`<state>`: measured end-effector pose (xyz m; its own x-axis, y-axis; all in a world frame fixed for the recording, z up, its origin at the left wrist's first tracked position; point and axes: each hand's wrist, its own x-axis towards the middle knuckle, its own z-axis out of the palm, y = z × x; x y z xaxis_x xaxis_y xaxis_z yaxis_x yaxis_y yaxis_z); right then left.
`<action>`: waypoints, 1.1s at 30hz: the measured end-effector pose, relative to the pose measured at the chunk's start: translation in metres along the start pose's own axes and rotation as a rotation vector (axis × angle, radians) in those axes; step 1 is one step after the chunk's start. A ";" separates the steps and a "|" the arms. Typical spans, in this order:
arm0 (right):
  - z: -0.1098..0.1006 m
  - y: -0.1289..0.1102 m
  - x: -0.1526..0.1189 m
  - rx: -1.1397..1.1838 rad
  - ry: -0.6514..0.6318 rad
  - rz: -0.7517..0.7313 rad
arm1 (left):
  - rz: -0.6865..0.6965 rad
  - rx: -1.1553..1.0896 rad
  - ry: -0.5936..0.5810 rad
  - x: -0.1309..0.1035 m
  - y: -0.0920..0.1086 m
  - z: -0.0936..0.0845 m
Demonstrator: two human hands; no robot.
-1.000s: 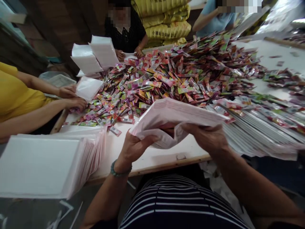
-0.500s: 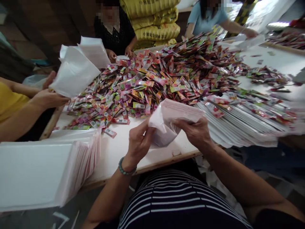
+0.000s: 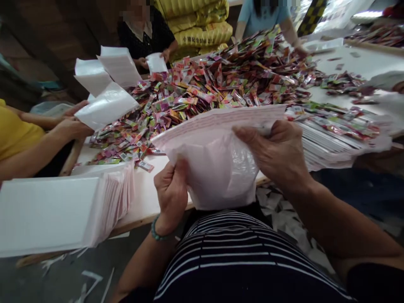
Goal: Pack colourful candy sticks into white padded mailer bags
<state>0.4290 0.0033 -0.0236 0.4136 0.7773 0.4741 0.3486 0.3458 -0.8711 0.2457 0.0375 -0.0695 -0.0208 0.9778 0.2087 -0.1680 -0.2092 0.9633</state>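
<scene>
A pale pink padded bag (image 3: 217, 168) is spread out between my two hands, in front of my striped shirt at the table's near edge. My left hand (image 3: 173, 189), with a beaded bracelet at the wrist, pinches its left side, thumb on the face toward me. My right hand (image 3: 277, 153) grips the upper right part near the printed flap. Whatever the bag holds is hidden. Behind it lies a large heap of small colourful packets (image 3: 189, 94). A stack of similar bags (image 3: 50, 208) lies to the left.
More bags (image 3: 334, 139) lie overlapped on the right, with packets on top. A person in yellow (image 3: 19, 134) holds white bags at the left. Two other people are across the white table (image 3: 143, 191). Yellow sacks (image 3: 205, 33) are piled behind. Paper scraps litter the floor.
The bag between my hands has been spread from crumpled to wide, and my right hand has come up and outward. Across the table, a person's white bag has been raised.
</scene>
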 end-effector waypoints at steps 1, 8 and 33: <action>0.000 0.011 0.000 -0.062 0.036 -0.035 | -0.066 -0.045 -0.005 0.002 -0.010 0.001; 0.022 0.147 -0.030 -0.470 0.019 0.160 | -0.569 -0.077 -0.026 0.009 -0.112 0.007; 0.045 0.127 0.023 -0.521 -0.396 -0.338 | -0.422 -0.138 -0.327 0.033 -0.089 0.041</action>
<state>0.4450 0.0887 -0.1292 -0.0878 0.8383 0.5381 0.7986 0.3821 -0.4650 0.3001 0.0880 -0.1417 0.3797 0.9162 -0.1281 -0.2233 0.2251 0.9484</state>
